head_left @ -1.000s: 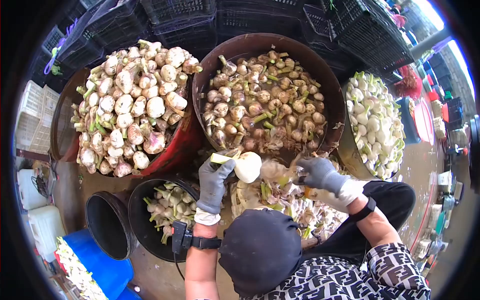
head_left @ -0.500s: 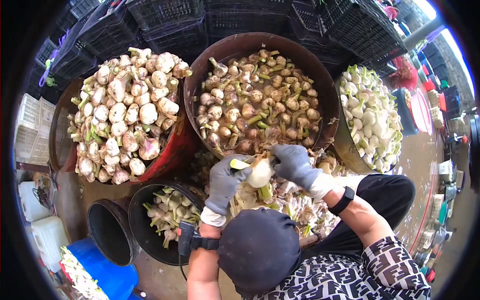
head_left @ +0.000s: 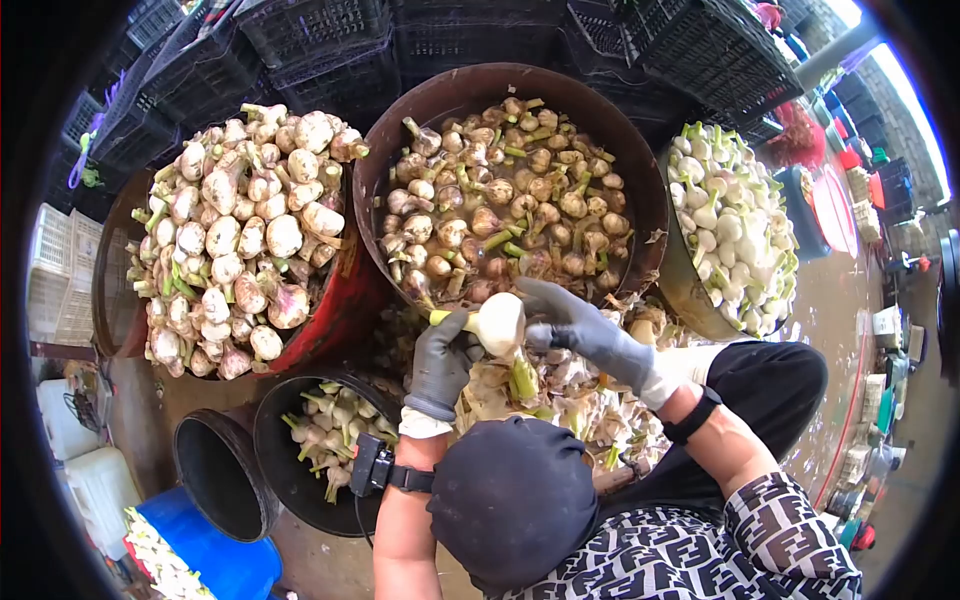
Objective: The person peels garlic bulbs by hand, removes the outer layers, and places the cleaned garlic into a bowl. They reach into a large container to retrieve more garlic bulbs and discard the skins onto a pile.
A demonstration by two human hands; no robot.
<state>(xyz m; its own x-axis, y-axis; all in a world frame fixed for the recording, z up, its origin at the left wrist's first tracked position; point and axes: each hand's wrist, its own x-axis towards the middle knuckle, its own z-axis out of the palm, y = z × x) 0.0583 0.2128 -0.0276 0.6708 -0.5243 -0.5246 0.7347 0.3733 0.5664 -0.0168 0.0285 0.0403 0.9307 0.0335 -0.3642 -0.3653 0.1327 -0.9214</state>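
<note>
My left hand [head_left: 443, 362], in a grey glove, grips a white garlic bulb [head_left: 497, 323] by its pale green stem. My right hand [head_left: 572, 323], also gloved, rests its fingers on the right side of the same bulb. Both hands are just in front of a big brown basin [head_left: 648, 180] of wet unpeeled garlic. Under the hands lies a heap of garlic skins and cut stalks [head_left: 560, 395]. My black cap hides part of that heap.
A red basin [head_left: 340, 310] heaped with garlic stands at left. A basin of peeled white garlic [head_left: 735, 225] is at right. Two black buckets [head_left: 210, 470] stand at lower left, one holding garlic. Black crates [head_left: 330, 40] are stacked behind. A blue tub [head_left: 215, 550] is at bottom left.
My right hand came in from the right, off the heap, onto the bulb. Both hands and the bulb then shifted slightly left and up, toward the brown basin's rim.
</note>
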